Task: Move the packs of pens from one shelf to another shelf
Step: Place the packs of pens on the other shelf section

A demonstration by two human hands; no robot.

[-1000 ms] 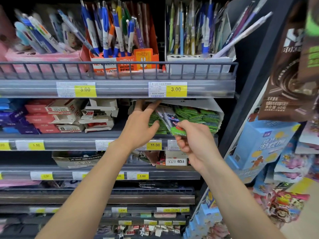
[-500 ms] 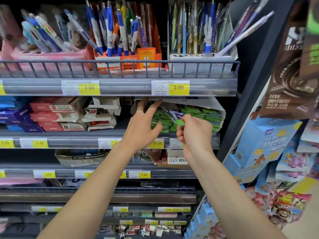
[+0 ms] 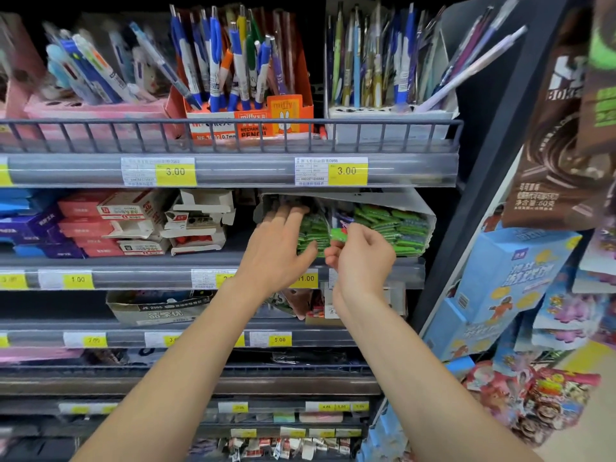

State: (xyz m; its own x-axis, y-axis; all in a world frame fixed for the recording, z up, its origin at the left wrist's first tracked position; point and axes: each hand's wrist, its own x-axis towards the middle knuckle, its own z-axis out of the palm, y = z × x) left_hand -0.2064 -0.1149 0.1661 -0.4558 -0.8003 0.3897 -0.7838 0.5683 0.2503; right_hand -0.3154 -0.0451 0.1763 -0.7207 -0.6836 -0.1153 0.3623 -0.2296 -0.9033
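On the second shelf, left of the open grey cardboard display box of green packs, sit red and white flat cartons and torn white cartons. The left hand reaches into the box's left end, fingers straight and spread against the green packs of pens stacked there. Just right of it, the right hand pinches the near end of one green-headed pack between thumb and curled fingers; its long axis runs back into the box, printed end pointing inward. More green packs fill the box's right side.
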